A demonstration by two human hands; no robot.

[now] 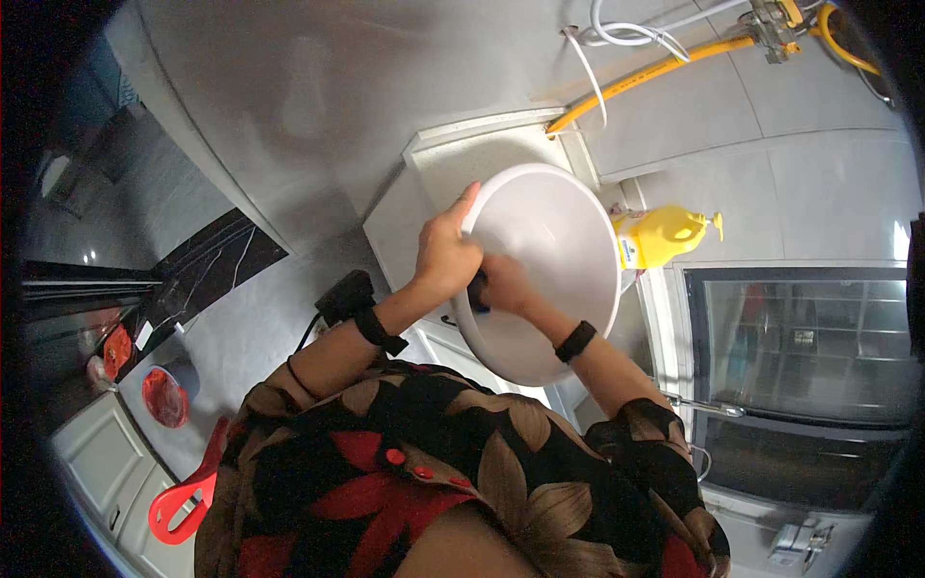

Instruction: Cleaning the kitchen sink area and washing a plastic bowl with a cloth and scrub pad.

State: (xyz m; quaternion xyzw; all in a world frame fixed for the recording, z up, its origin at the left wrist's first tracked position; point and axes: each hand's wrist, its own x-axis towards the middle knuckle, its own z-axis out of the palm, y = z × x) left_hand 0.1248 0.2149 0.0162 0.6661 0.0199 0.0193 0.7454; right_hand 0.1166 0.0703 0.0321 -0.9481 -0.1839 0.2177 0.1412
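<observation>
A large white plastic basin [556,238] is tilted before me, its inside facing up toward my head. My left hand [448,249] grips the rim at the left, thumb pointing up along the edge. Inside the basin, near that same side, my right hand [509,285] is blurred by motion. Its fingers press a small dark cloth or pad [477,292] to the inner wall; the hand hides much of it, so its exact kind cannot be told. Just beyond the basin's right edge stands a yellow pump bottle [668,235] with a label.
Behind the basin lies a pale countertop corner [491,148]. A yellow gas hose [650,72] and white cable [629,32] run along the tiled wall. A faucet [704,406] sits by the window [802,339]. On the floor at left is a bin with a red lining [165,397].
</observation>
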